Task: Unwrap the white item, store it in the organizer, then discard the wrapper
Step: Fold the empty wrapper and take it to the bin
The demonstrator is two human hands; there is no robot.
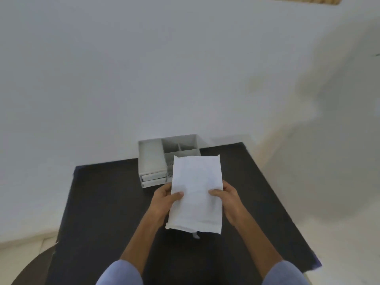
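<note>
A pale wall [144,68] fills the upper view and meets the far edge of the dark surface [107,202], which widens toward the camera. Its left edge runs diagonally down to the floor [24,247], its right edge slants down to a corner at the lower right, and most of its top lies bare on both sides of the arms.

At the far edge, touching or just beside the wall, stands the white organizer [151,159] — an open tray on its left over two shallow drawers, and smaller divided compartments on its right. The right front part of it is hidden behind what the hands hold up.

The white item [196,190], a flat, folded rectangle with a soft textured face, is held above the middle of the surface, clear of it, its long side running away from the camera. Its far edge overlaps the organizer in the view; its near edge hangs free, with a small grey tab showing beneath it. Whether a wrapper covers it cannot be told.

The left hand [164,199] has a closed grip on the item's left edge — thumb pressed on the upper face, fingers hidden underneath. The right hand [227,199] mirrors it on the right edge, thumb on top and fingers wrapped below. Both forearms reach in from the bottom, with blue sleeves [121,272] at the upper arms.
</note>
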